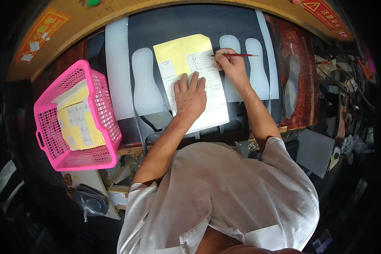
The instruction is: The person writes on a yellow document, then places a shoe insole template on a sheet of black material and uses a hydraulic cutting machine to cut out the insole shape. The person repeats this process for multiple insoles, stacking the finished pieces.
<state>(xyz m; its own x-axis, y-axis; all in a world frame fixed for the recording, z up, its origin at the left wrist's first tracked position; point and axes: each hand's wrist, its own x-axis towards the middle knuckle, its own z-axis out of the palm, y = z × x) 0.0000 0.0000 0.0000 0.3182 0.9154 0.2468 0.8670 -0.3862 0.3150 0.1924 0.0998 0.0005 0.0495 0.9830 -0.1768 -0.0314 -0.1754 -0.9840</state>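
A sheet of printed white labels on yellow backing (183,44) lies slightly turned on the dark work surface. My left hand (190,96) rests flat on its middle, fingers a little spread. At the sheet's upper right edge, my right hand (232,65) grips a slim dark red pen (243,55). The pen points left, with its tip over a label near that edge; whether it touches is too small to tell. Some labels are gone from the upper part, where bare yellow shows. Handwriting marks one label left of the pen tip.
Pale sole-shaped pieces (146,80) lie either side of the sheet, with another (254,63) at the right. A pink plastic basket (110,139) at the left holds similar yellow label sheets (74,122). A yellow machine beam (84,21) spans the far side. Scraps and clutter fill the right.
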